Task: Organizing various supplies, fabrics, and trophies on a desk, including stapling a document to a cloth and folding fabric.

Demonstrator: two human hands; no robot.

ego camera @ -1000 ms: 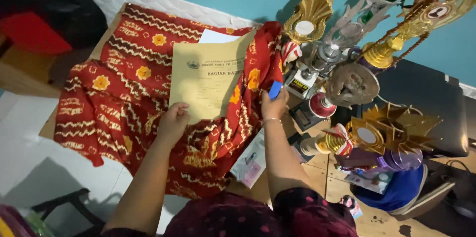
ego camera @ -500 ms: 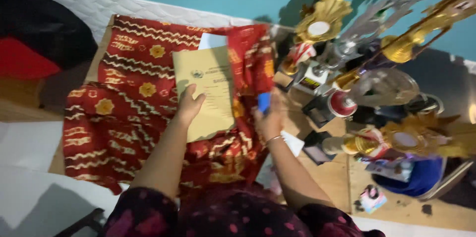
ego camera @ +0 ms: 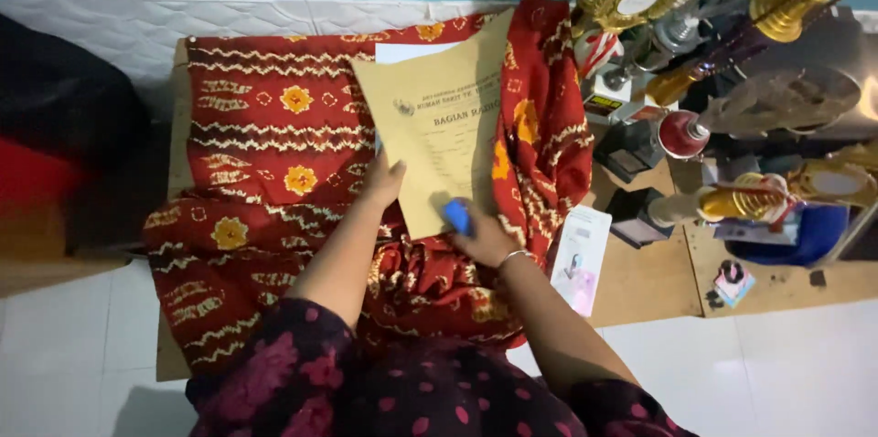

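Note:
A tan paper envelope [ego camera: 437,122] lies on a red patterned cloth [ego camera: 265,172] spread over a low wooden table. My left hand [ego camera: 384,183] presses its fingers on the envelope's lower left edge. My right hand [ego camera: 483,236] rests at the envelope's bottom right corner and is closed around a small blue object [ego camera: 456,215]. A white sheet [ego camera: 402,51] peeks out from under the envelope's top. A fold of the cloth bunches up along the envelope's right side.
Several gold and silver trophies [ego camera: 695,53] crowd the right side of the table. A white printed card [ego camera: 576,259] lies beside the cloth near my right wrist. A white mattress edge [ego camera: 229,15] runs along the teal wall. White floor tiles lie below.
The camera moved closer and leveled. My right hand dropped from the cloth's raised right fold to the envelope's lower corner, still holding the blue object. The envelope now lies flatter on the cloth.

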